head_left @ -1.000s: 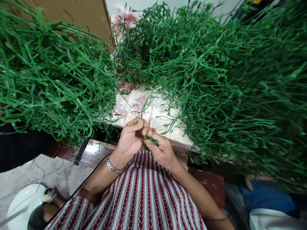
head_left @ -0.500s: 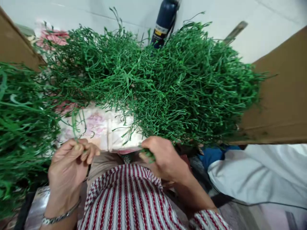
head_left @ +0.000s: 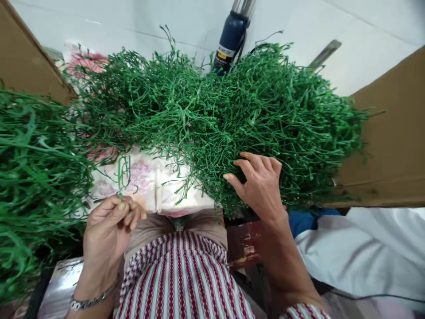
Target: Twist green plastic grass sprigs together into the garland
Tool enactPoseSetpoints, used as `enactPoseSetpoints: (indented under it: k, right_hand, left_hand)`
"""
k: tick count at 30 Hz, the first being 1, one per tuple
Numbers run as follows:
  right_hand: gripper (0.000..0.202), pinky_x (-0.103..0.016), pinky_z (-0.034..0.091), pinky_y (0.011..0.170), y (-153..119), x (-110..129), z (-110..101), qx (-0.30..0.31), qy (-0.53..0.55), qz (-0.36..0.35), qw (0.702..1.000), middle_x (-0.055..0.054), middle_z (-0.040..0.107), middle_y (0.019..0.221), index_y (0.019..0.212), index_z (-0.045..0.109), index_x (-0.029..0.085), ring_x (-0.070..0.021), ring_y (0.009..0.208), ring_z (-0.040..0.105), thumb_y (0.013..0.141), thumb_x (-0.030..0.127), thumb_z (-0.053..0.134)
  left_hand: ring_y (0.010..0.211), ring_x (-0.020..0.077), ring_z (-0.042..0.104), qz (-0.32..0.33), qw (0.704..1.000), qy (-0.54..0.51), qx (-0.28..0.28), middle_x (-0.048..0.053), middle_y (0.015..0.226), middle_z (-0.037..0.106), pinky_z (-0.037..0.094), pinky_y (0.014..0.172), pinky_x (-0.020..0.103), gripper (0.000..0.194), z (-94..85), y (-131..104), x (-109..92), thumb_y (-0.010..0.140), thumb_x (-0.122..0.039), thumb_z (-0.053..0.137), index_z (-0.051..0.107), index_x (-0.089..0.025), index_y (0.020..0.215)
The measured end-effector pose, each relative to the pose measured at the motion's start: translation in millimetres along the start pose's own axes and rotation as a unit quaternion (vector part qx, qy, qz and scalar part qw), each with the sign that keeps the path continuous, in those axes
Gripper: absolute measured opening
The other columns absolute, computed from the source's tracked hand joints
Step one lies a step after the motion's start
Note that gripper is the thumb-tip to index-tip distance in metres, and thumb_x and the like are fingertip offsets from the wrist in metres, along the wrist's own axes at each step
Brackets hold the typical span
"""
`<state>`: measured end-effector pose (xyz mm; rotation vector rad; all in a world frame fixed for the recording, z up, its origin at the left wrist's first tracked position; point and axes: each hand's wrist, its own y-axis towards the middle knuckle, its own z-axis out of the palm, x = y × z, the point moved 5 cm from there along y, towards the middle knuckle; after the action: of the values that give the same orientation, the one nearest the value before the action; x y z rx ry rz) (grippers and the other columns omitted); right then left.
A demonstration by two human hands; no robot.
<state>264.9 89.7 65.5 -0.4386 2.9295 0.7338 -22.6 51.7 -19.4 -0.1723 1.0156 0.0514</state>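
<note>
Between the thumb and fingers of my left hand [head_left: 111, 221] is pinched a small green sprig [head_left: 124, 173], its thin, curled stems pointing up. My right hand [head_left: 262, 186] lies palm down at the near edge of a big heap of thin green branching sprigs [head_left: 275, 115]. Its fingers are apart and slightly bent, touching the heap; nothing shows held in them. Under the sprigs is a white floral-patterned cloth or sheet [head_left: 139, 177], its near edge reaching my lap. A second heap of longer, thicker green stems [head_left: 36, 177] is close to my left hand.
A dark blue vacuum cup [head_left: 229, 40] stands behind the heap, near a flat stick [head_left: 325, 54]. Cardboard walls rise on the right [head_left: 395, 128] and left [head_left: 29, 53]. Someone's white clothing [head_left: 361, 252] is at the lower right.
My right hand has moved from above my lap, where it was closed around green bits, rightward and away from me onto the heap, and opened. My left hand keeps its sprig.
</note>
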Motion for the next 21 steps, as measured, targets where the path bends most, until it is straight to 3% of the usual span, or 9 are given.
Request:
enactPoseSetpoints:
  k: [3,7,11,14,16,17,19,21]
  right_hand:
    - [0.018,-0.039,0.032,0.091,-1.7,-0.2,-4.3,-0.056,0.022,-0.007,0.998,-0.003,0.066,0.104,0.081,0.062,0.021,-0.0208,0.097,0.055,0.081,0.039,0.060]
    - [0.004,-0.037,0.038,0.089,-6.4,-8.5,-5.4,-0.129,0.062,0.009,0.990,-0.002,0.068,0.097,0.081,0.063,0.022,-0.0191,0.091,0.059,0.079,0.025,0.061]
    - [0.005,-0.035,0.044,0.085,-9.4,-10.2,-12.9,-0.190,0.084,-0.002,0.978,-0.003,0.070,0.091,0.073,0.061,0.021,-0.0188,0.084,0.063,0.074,0.016,0.063]
    - [0.014,-0.032,0.048,0.075,-9.7,7.5,-28.4,-0.251,0.133,0.004,0.959,-0.003,0.070,0.083,0.071,0.062,0.024,-0.0179,0.072,0.063,0.069,0.011,0.065]
    - [0.017,-0.028,0.049,0.070,-2.9,32.3,-29.0,-0.178,0.247,0.019,0.952,-0.004,0.068,0.082,0.079,0.063,0.027,-0.0170,0.072,0.063,0.074,0.011,0.060]
    - [0.015,-0.028,0.050,0.069,1.6,50.9,-25.4,-0.106,0.320,0.006,0.942,-0.005,0.068,0.085,0.087,0.063,0.025,-0.0172,0.074,0.063,0.078,0.015,0.056]
    - [0.018,-0.026,0.051,0.062,8.3,92.9,-18.2,0.020,0.456,-0.040,0.889,-0.005,0.066,0.086,0.097,0.062,0.022,-0.0153,0.070,0.063,0.083,0.021,0.051]
    - [0.017,-0.023,0.052,0.060,13.3,126.4,-11.4,0.092,0.553,-0.056,0.826,-0.003,0.064,0.078,0.096,0.063,0.020,-0.0140,0.066,0.062,0.084,0.024,0.051]
  left_hand:
    - [0.044,0.0098,0.049,0.008,1.000,0.015,0.007,-0.005,0.047,0.047,0.047,0.058,0.030,0.009,2.3,-0.9,-1.6,0.072,-0.021,0.065,0.061,-0.015,0.066]
    - [0.047,0.0093,0.048,0.027,0.998,0.051,0.008,-0.003,0.050,0.051,0.044,0.056,0.026,0.018,5.1,-2.7,-2.4,0.073,-0.022,0.065,0.057,-0.015,0.059]
    - [0.048,0.0089,0.046,0.048,0.992,0.119,0.018,-0.002,0.052,0.053,0.035,0.051,0.022,0.022,5.1,-3.5,-0.7,0.077,-0.026,0.061,0.056,-0.015,0.058]
    - [0.051,0.0090,0.045,0.076,0.974,0.214,0.021,-0.002,0.052,0.051,0.034,0.053,0.022,0.026,5.5,-5.2,-3.3,0.081,-0.029,0.057,0.055,-0.015,0.059]
    - [0.054,0.0090,0.044,0.105,0.954,0.279,0.023,-0.002,0.055,0.049,0.032,0.054,0.022,0.028,10.6,-8.7,-7.2,0.082,-0.030,0.055,0.051,-0.015,0.058]
    - [0.055,0.0087,0.043,0.123,0.944,0.304,0.030,-0.002,0.055,0.047,0.031,0.054,0.021,0.029,15.3,-11.3,-9.1,0.083,-0.029,0.054,0.049,-0.015,0.058]
    - [0.052,0.0080,0.039,0.161,0.925,0.336,0.072,-0.002,0.054,0.041,0.029,0.052,0.022,0.032,28.6,-17.6,-10.7,0.085,-0.028,0.050,0.045,-0.015,0.056]
    - [0.053,0.0089,0.040,0.181,0.909,0.355,0.124,-0.001,0.052,0.040,0.030,0.052,0.023,0.035,40.9,-23.2,-9.2,0.086,-0.027,0.046,0.044,-0.015,0.053]
